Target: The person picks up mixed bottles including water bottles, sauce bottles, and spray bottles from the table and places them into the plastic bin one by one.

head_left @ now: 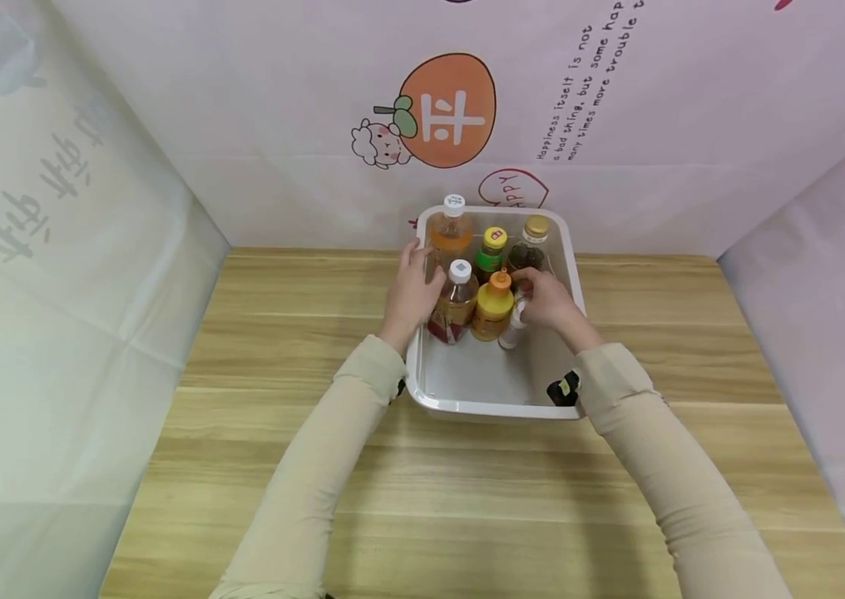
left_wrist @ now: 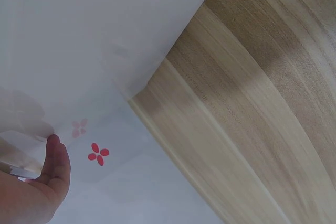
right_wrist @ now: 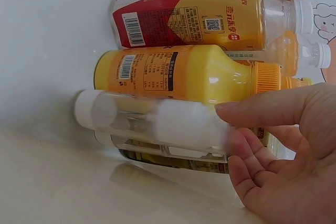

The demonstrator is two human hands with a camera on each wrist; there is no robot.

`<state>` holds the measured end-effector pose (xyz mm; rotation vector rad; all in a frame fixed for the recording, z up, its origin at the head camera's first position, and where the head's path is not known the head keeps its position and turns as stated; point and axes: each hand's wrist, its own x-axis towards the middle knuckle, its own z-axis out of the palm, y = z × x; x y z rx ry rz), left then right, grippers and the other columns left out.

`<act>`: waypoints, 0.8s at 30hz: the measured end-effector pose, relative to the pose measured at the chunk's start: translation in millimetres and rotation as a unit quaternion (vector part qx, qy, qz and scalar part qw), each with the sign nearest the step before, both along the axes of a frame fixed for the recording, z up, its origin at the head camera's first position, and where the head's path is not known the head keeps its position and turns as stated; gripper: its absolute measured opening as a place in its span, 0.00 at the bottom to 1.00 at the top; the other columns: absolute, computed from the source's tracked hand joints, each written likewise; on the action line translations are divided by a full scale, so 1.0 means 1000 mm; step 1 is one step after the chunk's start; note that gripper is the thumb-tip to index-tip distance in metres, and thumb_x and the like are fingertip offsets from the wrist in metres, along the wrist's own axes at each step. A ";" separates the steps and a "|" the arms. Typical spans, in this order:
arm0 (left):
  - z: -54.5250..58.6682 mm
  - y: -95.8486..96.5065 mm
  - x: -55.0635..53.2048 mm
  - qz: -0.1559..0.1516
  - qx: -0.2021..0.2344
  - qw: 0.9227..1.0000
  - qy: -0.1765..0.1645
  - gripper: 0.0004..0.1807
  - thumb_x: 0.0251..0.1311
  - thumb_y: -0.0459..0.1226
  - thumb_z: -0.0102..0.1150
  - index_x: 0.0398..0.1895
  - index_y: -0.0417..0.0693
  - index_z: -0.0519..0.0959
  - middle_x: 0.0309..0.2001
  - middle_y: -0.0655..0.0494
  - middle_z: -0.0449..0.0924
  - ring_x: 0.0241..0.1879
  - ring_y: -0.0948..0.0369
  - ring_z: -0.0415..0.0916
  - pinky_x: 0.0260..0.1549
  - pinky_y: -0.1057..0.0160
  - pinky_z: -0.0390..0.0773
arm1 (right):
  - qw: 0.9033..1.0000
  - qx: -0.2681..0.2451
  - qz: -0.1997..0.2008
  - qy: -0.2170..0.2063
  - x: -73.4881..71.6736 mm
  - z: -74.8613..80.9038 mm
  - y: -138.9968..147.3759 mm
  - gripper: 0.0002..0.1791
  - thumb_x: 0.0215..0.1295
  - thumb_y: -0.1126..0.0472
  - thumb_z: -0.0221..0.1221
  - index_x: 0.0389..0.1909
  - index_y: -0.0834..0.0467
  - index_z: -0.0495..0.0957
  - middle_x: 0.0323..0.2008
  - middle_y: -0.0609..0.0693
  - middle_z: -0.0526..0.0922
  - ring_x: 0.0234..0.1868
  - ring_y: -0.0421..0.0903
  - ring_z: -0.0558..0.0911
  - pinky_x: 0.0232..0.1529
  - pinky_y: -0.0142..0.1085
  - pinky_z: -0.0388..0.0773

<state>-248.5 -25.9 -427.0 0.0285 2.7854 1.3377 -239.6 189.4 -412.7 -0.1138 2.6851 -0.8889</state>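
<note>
Inside the white bin (head_left: 493,409), my right hand (head_left: 548,301) pinches a slim clear bottle with white ends (right_wrist: 178,121) between thumb and fingers; part of it is blurred. Beside it stands a yellow squeeze bottle with an orange cap (head_left: 494,306). My left hand (head_left: 412,291) is at the bin's left rim with loosely bent fingers, its thumb close to the white-capped tea-coloured bottle with a red base (head_left: 454,308). One fingertip shows at that bottle's neck in the right wrist view. In the left wrist view only part of the left hand (left_wrist: 50,184) appears.
Behind stand an orange drink bottle (head_left: 452,233), a yellow-capped green-labelled bottle (head_left: 490,256) and a gold-capped dark bottle (head_left: 530,248). The bin sits on a wood-grain table (head_left: 452,516). Printed white sheets (head_left: 280,108) enclose the back and sides.
</note>
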 end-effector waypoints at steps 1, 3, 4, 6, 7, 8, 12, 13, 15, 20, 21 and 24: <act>0.000 0.000 0.000 0.000 0.000 1.000 0.001 0.27 0.68 0.44 0.46 0.69 0.48 0.63 0.76 0.57 0.46 0.69 0.50 0.63 0.60 0.51 0.73 | 1.000 0.000 0.000 0.000 0.000 0.000 0.000 0.38 0.45 0.79 0.54 0.64 0.68 0.63 0.52 0.67 0.70 0.50 0.57 0.69 0.44 0.43 0.74; 0.000 0.001 0.000 0.001 -0.002 1.000 0.002 0.27 0.68 0.44 0.46 0.69 0.48 0.63 0.76 0.57 0.46 0.69 0.50 0.63 0.61 0.51 0.73 | 1.000 -0.002 0.001 -0.002 0.000 0.000 0.000 0.38 0.46 0.79 0.54 0.65 0.68 0.63 0.52 0.67 0.70 0.50 0.57 0.69 0.45 0.43 0.74; 0.000 0.001 0.000 0.001 -0.002 1.000 0.003 0.27 0.68 0.44 0.46 0.69 0.48 0.63 0.76 0.57 0.46 0.69 0.50 0.63 0.61 0.51 0.73 | 1.000 -0.003 0.001 -0.004 0.000 0.000 0.000 0.38 0.47 0.79 0.54 0.65 0.68 0.62 0.52 0.67 0.70 0.50 0.57 0.69 0.45 0.44 0.74; -0.001 0.001 0.000 0.001 -0.003 1.000 0.003 0.27 0.68 0.44 0.46 0.69 0.48 0.63 0.76 0.57 0.46 0.69 0.50 0.63 0.61 0.51 0.73 | 1.000 -0.005 -0.001 -0.008 0.000 -0.001 0.001 0.37 0.48 0.79 0.54 0.65 0.68 0.62 0.53 0.67 0.70 0.51 0.58 0.69 0.48 0.46 0.75; -0.001 0.001 0.000 0.000 -0.004 1.000 0.004 0.26 0.68 0.44 0.46 0.69 0.48 0.63 0.76 0.57 0.46 0.69 0.50 0.63 0.61 0.51 0.72 | 1.000 -0.007 -0.002 -0.010 0.000 -0.001 0.001 0.37 0.48 0.79 0.54 0.65 0.68 0.62 0.53 0.67 0.70 0.52 0.58 0.70 0.49 0.47 0.75; -0.001 0.002 0.000 0.000 -0.005 1.000 0.005 0.26 0.68 0.44 0.46 0.69 0.48 0.63 0.76 0.57 0.46 0.69 0.50 0.63 0.62 0.51 0.72 | 1.000 -0.009 -0.003 -0.012 0.000 -0.001 0.001 0.37 0.49 0.79 0.55 0.65 0.68 0.62 0.53 0.68 0.70 0.52 0.59 0.70 0.51 0.48 0.75; -0.002 0.002 -0.001 -0.002 -0.004 1.000 0.005 0.26 0.68 0.44 0.46 0.68 0.48 0.63 0.76 0.57 0.46 0.68 0.50 0.64 0.60 0.51 0.73 | 1.000 -0.027 -0.009 -0.008 0.001 -0.001 0.003 0.33 0.54 0.75 0.56 0.64 0.68 0.63 0.53 0.68 0.71 0.53 0.59 0.71 0.55 0.51 0.75; -0.002 0.001 -0.001 -0.002 -0.004 1.000 0.004 0.26 0.69 0.44 0.46 0.69 0.48 0.63 0.76 0.57 0.46 0.68 0.50 0.65 0.60 0.51 0.74 | 0.999 -0.034 -0.011 0.005 0.001 -0.003 0.004 0.31 0.55 0.73 0.56 0.63 0.67 0.65 0.51 0.66 0.72 0.51 0.58 0.72 0.52 0.48 0.77; -0.002 0.001 -0.001 -0.002 -0.003 1.000 0.001 0.26 0.69 0.44 0.46 0.69 0.49 0.63 0.76 0.57 0.45 0.67 0.50 0.65 0.59 0.51 0.75 | 0.999 -0.049 -0.016 0.017 0.001 -0.004 0.005 0.28 0.58 0.69 0.56 0.61 0.66 0.66 0.50 0.66 0.73 0.50 0.58 0.73 0.51 0.48 0.77; 0.000 0.001 0.000 -0.001 -0.010 1.000 -0.004 0.27 0.69 0.44 0.45 0.69 0.50 0.62 0.77 0.58 0.45 0.67 0.49 0.66 0.59 0.51 0.74 | 0.997 -0.072 -0.033 0.026 0.003 -0.003 0.005 0.24 0.65 0.61 0.51 0.61 0.66 0.67 0.50 0.65 0.73 0.52 0.59 0.73 0.49 0.45 0.75; 0.000 0.001 0.000 -0.001 -0.011 1.000 -0.004 0.27 0.69 0.44 0.45 0.69 0.50 0.62 0.77 0.58 0.45 0.67 0.49 0.66 0.59 0.51 0.74 | 0.996 -0.072 -0.037 0.025 0.004 -0.002 0.005 0.23 0.66 0.61 0.50 0.61 0.66 0.67 0.50 0.65 0.74 0.53 0.58 0.73 0.49 0.44 0.75; 0.000 0.001 0.000 -0.001 -0.018 1.000 -0.003 0.27 0.69 0.44 0.45 0.69 0.49 0.62 0.76 0.58 0.45 0.67 0.50 0.66 0.59 0.52 0.75 | 0.996 -0.070 -0.042 0.023 0.006 0.000 0.004 0.22 0.68 0.60 0.49 0.60 0.66 0.68 0.50 0.64 0.74 0.53 0.57 0.73 0.48 0.41 0.74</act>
